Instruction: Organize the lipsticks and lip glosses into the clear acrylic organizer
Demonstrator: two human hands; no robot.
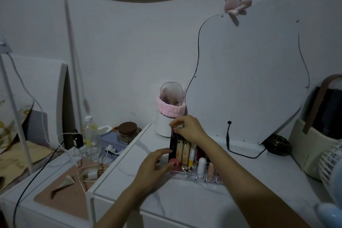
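- A dim room, seen from a camera worn on a person's head, looking down at a white marble-patterned tabletop [185, 201] pushed against a pale wall.
- A clear acrylic organizer [201, 177] sits near the middle of the tabletop, divided into small compartments that already hold several upright tubes, among them a white tube [201, 164] and a yellow-and-white tube [192, 155].
- The right hand [190, 128] reaches in from the right; its thumb and fingers pinch the top of a tall black lipstick [172, 144] standing upright at the organizer's far left corner (the pinkish tip shows just under the fingertips).
- The left hand [157, 163] rests against the organizer's left end, index finger stretched along the black lipstick's side and thumb pressed near a round pink cap [174, 163]; whether it grips the cap I cannot tell.
- Behind the organizer stands a white canister [164, 126] with a pink band and a clear dome on top.
- A wavy-edged mirror [249, 79] leans on the wall to the right, with a black cable [240, 152] trailing below it.
- To the left, a lower surface holds a brown-lidded jar [127, 132], a plastic bottle [89, 129] and tangled white cords [88, 168].
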